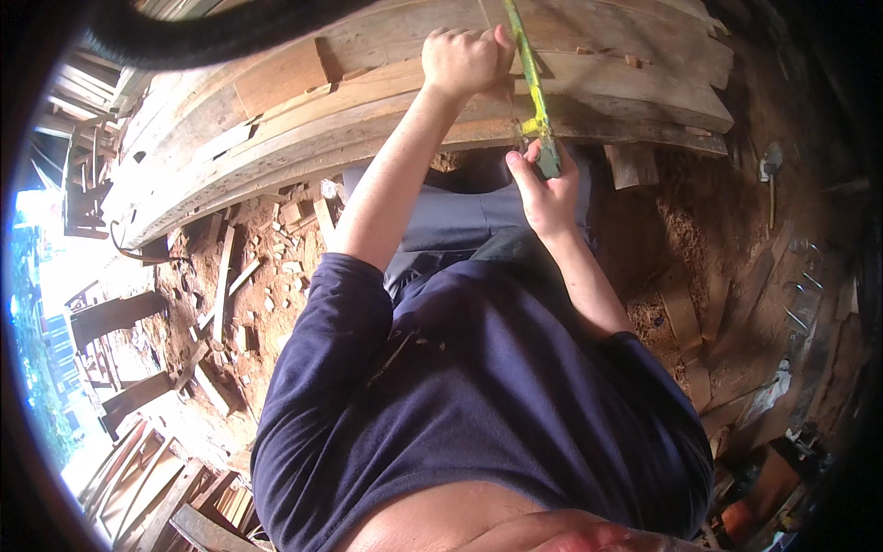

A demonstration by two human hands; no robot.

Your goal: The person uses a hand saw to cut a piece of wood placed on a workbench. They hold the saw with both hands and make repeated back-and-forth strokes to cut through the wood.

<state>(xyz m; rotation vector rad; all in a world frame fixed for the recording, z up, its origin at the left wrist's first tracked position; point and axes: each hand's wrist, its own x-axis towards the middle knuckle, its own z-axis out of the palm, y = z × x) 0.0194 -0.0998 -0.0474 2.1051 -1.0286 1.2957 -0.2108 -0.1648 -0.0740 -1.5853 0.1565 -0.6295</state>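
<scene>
My right hand is wrapped round the grey-green handle of a hacksaw with a worn yellow-green frame. The frame runs away from me over the stacked wooden planks, past the top edge of the view. A thin line that looks like its blade lies left of the frame, partly behind my left hand. My left hand is closed in a fist over the planks, just left of the saw. What its fingers grip, if anything, is hidden beneath them.
Offcuts and small wood scraps litter the sawdust-covered ground at the left. A loose board lies on the planks. A dark curved tube crosses the upper left. More planks lie in shade at the right.
</scene>
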